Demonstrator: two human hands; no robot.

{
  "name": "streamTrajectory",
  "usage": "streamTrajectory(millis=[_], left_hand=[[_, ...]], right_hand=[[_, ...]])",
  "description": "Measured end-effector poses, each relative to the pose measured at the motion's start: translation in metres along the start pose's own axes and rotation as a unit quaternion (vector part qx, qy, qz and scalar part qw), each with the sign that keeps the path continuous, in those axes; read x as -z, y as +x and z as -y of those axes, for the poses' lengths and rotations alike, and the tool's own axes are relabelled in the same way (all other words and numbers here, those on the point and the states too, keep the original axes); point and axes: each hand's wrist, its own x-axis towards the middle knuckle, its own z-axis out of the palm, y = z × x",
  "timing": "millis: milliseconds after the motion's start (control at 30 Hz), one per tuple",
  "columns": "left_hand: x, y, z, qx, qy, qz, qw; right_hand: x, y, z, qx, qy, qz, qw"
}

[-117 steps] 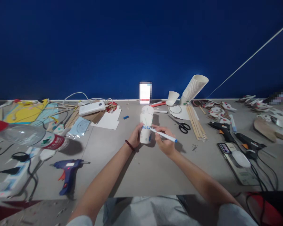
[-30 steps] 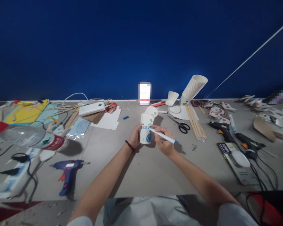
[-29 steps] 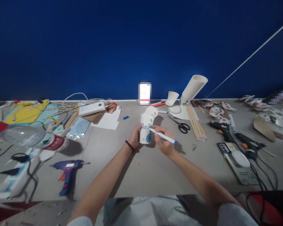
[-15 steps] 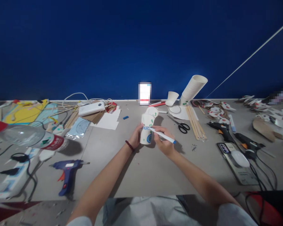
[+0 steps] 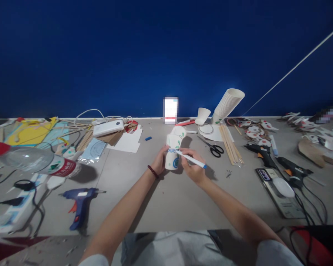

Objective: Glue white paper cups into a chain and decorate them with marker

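Note:
Paper cups (image 5: 172, 162) joined into one white piece stand in front of me, with green leaf prints and blue ringed drawings on the lower part. My left hand (image 5: 160, 159) is closed around the left side of this piece, a dark bead bracelet on the wrist. In my right hand (image 5: 193, 168) is a white marker (image 5: 192, 159) with a blue end. Its tip touches or nearly touches the blue pattern at the middle band of the cups. The fingertips of my left hand behind the cups are hidden.
Black scissors (image 5: 215, 148), wooden sticks (image 5: 231, 146) and a leaning stack of paper cups (image 5: 229, 105) are to the right. Glue guns (image 5: 262, 153) and a phone (image 5: 280, 195) lie farther right. A blue glue gun (image 5: 80, 205), a bottle (image 5: 41, 160) and a power strip (image 5: 20, 203) are left.
Hardly anything differs. The blue pattern on the middle band looks slightly fuller near the marker tip; both hands stay in place.

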Motion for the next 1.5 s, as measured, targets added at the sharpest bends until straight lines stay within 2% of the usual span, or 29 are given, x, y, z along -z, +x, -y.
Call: streamTrajectory(millis=[233,600,900,1133,1500], left_hand=[[-0.0001,0.0010,0.0001,0.006,0.008,-0.003,1.000],[0.0043,0.0042,0.0034,-0.019,0.008,-0.004,1.000],[0.0073,0.0053,0.0032,-0.006,0.007,-0.004,1.000],[0.0033,0.0027,0.0007,0.004,0.000,-0.007,1.000],[0.0044,0.0027,0.0020,-0.011,0.012,-0.002,1.000]], right_hand=[[0.0002,-0.0017,-0.0013,-0.010,0.019,0.009,1.000],[-0.0009,-0.0021,-0.0016,-0.016,0.031,-0.004,0.999],[-0.0009,-0.0008,-0.0006,-0.024,0.007,-0.021,0.999],[0.0009,0.0009,0.0019,-0.023,-0.010,-0.021,0.999],[-0.0016,-0.0033,-0.0034,-0.019,0.031,-0.015,0.999]])
